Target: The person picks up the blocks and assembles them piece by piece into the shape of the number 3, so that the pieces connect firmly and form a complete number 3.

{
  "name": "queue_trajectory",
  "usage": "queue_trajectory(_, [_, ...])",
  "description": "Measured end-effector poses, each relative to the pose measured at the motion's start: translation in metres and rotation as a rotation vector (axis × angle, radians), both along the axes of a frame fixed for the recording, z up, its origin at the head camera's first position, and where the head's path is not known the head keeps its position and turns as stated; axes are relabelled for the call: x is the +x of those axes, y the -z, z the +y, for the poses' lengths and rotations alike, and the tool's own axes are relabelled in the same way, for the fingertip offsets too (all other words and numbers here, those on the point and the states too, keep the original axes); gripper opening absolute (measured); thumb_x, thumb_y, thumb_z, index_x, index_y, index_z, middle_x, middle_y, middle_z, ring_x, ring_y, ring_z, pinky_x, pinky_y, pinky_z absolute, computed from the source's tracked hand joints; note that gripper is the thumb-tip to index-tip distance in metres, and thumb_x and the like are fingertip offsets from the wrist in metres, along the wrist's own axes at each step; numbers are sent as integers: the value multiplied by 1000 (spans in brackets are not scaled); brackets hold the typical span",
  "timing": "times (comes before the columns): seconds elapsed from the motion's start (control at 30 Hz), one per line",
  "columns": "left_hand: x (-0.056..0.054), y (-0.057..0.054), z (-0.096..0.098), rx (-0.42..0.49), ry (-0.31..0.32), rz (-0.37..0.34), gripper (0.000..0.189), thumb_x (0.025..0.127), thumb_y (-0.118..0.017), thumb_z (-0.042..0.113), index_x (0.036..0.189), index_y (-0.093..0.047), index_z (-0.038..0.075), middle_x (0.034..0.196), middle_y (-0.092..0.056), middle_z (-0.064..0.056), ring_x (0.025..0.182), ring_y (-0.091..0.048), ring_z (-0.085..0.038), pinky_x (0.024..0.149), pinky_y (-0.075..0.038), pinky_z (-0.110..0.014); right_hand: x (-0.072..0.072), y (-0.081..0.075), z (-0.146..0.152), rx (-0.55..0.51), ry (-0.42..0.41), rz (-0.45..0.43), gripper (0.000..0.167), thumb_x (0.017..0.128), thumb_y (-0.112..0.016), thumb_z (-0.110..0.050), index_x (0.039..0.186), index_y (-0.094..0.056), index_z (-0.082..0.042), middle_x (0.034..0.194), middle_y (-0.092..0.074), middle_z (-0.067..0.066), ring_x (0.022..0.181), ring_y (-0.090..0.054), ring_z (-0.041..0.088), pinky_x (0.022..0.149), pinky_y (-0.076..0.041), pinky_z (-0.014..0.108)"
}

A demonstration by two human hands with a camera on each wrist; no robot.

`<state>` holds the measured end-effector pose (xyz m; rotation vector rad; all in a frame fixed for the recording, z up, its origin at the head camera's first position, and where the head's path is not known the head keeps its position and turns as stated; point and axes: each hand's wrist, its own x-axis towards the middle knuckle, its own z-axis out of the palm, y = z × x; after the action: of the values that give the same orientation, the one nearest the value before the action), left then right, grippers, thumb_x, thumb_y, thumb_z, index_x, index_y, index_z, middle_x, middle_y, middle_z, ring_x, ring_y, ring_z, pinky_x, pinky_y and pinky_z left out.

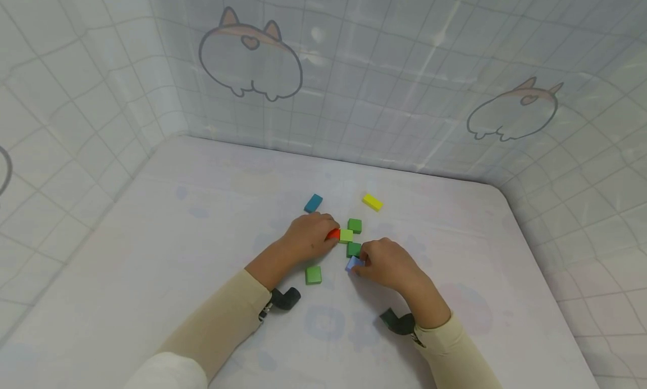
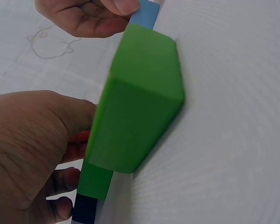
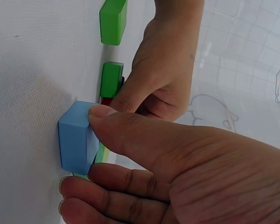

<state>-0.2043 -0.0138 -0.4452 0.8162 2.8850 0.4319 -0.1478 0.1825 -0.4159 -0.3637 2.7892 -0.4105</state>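
A red block (image 1: 333,234) sits between the thumb and fingers of my left hand (image 1: 309,237), against a lime-green block (image 1: 346,236). One green block (image 1: 355,225) lies just beyond the lime one and a darker green block (image 1: 353,249) just nearer. My right hand (image 1: 389,264) pinches a light blue block (image 1: 354,262) beside that darker green block. In the right wrist view, the thumb rests on the light blue block (image 3: 74,135) from above, with fingers along its other side. The left wrist view shows a green block (image 2: 135,98) large in front, partly covering the left hand (image 2: 32,154).
A separate green block (image 1: 313,275) lies on the white cloth near my left wrist. Farther off are a dark blue block (image 1: 313,203) and a yellow block (image 1: 372,202). Grid-patterned curtains (image 1: 354,86) with animal drawings stand behind and at both sides.
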Motion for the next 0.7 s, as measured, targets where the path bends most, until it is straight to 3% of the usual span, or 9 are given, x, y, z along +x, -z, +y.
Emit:
queue_trajectory(0.3, [-1, 0, 0, 6, 3, -3, 36, 95, -65, 34, 127, -67, 17, 117, -67, 3, 94, -54, -15, 85, -51, -30, 1, 0, 0, -4, 4, 1, 23, 81, -83, -29, 86, -72, -10, 67, -59, -3, 64, -53, 15, 59, -45, 28])
queue_trajectory(0.47, [-1, 1, 0, 7, 6, 4, 36, 96, -65, 34, 127, -67, 17, 116, -66, 4, 93, -53, -14, 84, -50, -29, 3, -4, 1, 5, 6, 1, 29, 81, -82, -37, 87, -71, -11, 67, -59, -3, 64, -54, 15, 59, -45, 28])
queue_trajectory(0.7, [0, 1, -1, 15, -3, -5, 37, 95, -65, 34, 128, -66, 16, 117, -66, 3, 95, -55, -14, 86, -51, -30, 0, -13, 11, 7, 32, 84, 28, 86, -77, -36, 94, -72, -10, 75, -62, -3, 66, -55, 14, 62, -48, 29])
